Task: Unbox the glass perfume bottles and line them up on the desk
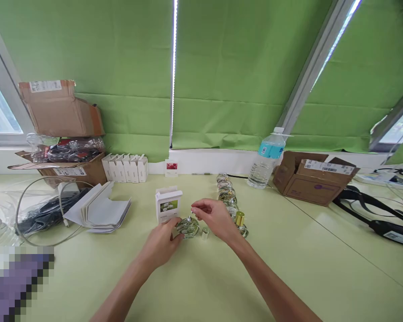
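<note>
My left hand (163, 241) grips the side of a round, clear glass perfume bottle (188, 228), which stands uncapped on the table. Just above and right of the bottle's neck is my right hand (215, 217), its thumb and fingertips pinched together; whatever they hold, if anything, is too small to name. A small clear cap (204, 232) sits on the table beside the bottle. Behind my left hand stands an upright white box (168, 203) with a flower picture. Beyond my right hand, several similar glass bottles (227, 192) form a row, the nearest with a gold cap (239, 218).
Several white boxes (126, 169) stand at the back left. Flattened white cartons (102, 212) and a cable (18, 210) lie at left. A water bottle (267, 156), an open cardboard box (314, 179) and a black strap (379, 219) occupy the right.
</note>
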Demonstrator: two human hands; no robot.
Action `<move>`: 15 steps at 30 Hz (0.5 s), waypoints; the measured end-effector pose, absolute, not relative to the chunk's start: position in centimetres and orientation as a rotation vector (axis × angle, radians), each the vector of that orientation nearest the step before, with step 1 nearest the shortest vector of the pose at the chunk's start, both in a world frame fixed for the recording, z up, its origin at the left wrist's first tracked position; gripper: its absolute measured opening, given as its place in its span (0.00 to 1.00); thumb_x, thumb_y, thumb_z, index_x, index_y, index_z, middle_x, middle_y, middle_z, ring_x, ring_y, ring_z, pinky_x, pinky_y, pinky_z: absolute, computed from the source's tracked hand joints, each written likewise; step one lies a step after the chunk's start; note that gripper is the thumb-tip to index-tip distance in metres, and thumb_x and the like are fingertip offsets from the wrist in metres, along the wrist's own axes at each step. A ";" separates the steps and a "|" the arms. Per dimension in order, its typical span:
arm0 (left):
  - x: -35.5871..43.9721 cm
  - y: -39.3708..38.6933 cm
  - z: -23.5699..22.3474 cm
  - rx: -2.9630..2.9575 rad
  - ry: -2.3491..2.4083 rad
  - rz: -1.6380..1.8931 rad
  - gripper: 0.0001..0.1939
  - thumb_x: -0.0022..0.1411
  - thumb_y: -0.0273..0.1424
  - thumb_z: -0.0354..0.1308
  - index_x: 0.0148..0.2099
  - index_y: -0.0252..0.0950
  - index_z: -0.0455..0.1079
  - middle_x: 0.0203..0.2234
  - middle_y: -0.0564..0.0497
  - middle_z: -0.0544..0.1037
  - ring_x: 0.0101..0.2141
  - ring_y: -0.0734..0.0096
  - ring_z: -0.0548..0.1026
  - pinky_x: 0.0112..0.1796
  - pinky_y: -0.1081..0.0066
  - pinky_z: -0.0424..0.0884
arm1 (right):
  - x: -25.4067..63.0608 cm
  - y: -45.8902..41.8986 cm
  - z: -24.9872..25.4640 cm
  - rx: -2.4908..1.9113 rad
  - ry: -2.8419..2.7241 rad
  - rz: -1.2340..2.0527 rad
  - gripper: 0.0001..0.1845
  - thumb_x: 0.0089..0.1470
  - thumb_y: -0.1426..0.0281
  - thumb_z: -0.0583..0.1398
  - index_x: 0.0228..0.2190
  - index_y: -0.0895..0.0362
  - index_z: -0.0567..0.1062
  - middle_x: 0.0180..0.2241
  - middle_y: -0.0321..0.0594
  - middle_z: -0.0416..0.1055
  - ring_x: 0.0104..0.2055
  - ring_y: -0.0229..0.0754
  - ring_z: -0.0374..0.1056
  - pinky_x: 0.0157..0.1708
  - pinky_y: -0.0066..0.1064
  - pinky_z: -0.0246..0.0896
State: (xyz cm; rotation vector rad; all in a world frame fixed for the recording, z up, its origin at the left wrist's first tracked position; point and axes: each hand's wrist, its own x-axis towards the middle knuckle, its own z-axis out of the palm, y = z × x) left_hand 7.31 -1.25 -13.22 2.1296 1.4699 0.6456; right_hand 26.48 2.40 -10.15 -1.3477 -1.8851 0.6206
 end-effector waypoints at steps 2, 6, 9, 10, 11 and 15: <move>7.4 -1.2 -13.4 2.131 1.479 0.653 0.16 0.61 0.34 0.50 0.51 0.42 0.67 0.26 0.52 0.75 0.26 0.67 0.71 0.27 0.73 0.61 | 26.6 1.4 -10.0 -1.213 -1.799 0.731 0.11 0.56 0.65 0.58 0.35 0.57 0.78 0.30 0.38 0.77 0.31 0.39 0.71 0.30 0.26 0.65; 7.5 -1.2 -13.6 2.140 1.484 0.662 0.17 0.62 0.34 0.50 0.53 0.42 0.66 0.27 0.52 0.75 0.26 0.67 0.71 0.28 0.73 0.61 | 26.2 0.3 -9.5 -1.154 -1.848 0.620 0.09 0.56 0.68 0.58 0.33 0.55 0.79 0.31 0.36 0.77 0.31 0.38 0.69 0.29 0.27 0.62; 7.5 -1.1 -13.8 2.148 1.480 0.663 0.17 0.62 0.33 0.50 0.53 0.42 0.65 0.28 0.52 0.75 0.26 0.67 0.71 0.28 0.73 0.61 | 25.7 0.1 -9.3 -1.157 -1.944 0.456 0.09 0.58 0.70 0.58 0.33 0.54 0.79 0.32 0.36 0.76 0.31 0.37 0.68 0.30 0.27 0.60; 7.5 -1.1 -13.8 2.150 1.475 0.664 0.17 0.62 0.33 0.50 0.54 0.43 0.64 0.29 0.52 0.75 0.26 0.68 0.71 0.28 0.73 0.61 | 25.6 0.1 -9.4 -1.163 -1.975 0.402 0.09 0.58 0.70 0.57 0.32 0.54 0.79 0.31 0.36 0.76 0.31 0.37 0.68 0.30 0.27 0.59; 7.5 -1.1 -13.8 2.152 1.470 0.666 0.17 0.62 0.33 0.50 0.54 0.43 0.64 0.30 0.52 0.75 0.27 0.68 0.71 0.28 0.73 0.61 | 25.5 0.0 -9.5 -1.168 -2.005 0.350 0.09 0.59 0.70 0.57 0.32 0.54 0.78 0.31 0.36 0.75 0.31 0.37 0.67 0.30 0.27 0.59; 7.6 -1.0 -14.0 2.168 1.446 0.678 0.16 0.62 0.32 0.50 0.52 0.42 0.64 0.33 0.51 0.76 0.27 0.69 0.70 0.28 0.73 0.61 | 25.5 -0.1 -9.9 -1.138 -2.116 0.204 0.11 0.60 0.71 0.56 0.32 0.54 0.78 0.33 0.36 0.75 0.34 0.38 0.68 0.33 0.28 0.58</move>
